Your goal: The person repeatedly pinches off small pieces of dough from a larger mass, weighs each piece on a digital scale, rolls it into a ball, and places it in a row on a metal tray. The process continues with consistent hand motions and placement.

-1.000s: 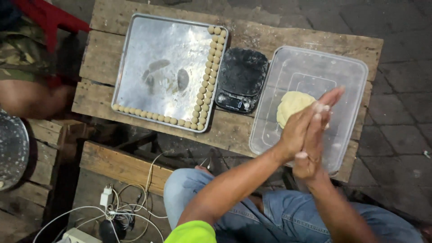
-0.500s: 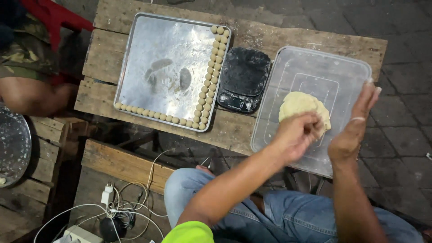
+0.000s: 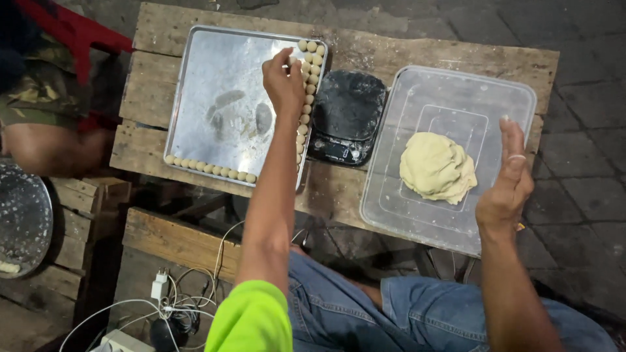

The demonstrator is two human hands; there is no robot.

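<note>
A rough wooden bench (image 3: 365, 49) stands on a dark stone floor. On it, at the left, lies a shiny metal tray (image 3: 215, 78). Small round dough balls (image 3: 306, 98) sit in a row down its right edge and along its near edge. The left hand (image 3: 283, 81) is over the top of the right row. Its fingers are pinched together at a ball there, but the ball in the grip is too small to see well. The right hand (image 3: 508, 182) is flat and open, holding nothing, beside the right edge of a clear plastic lid (image 3: 417, 98). A big lump of pale dough (image 3: 437, 166) lies on that lid. A black kitchen scale (image 3: 345, 114) sits between the tray and the lid. Another person's arm (image 3: 45, 146) is at the far left, near a round metal pan (image 3: 23, 218). White cables (image 3: 176, 303) lie on the floor below.
</note>
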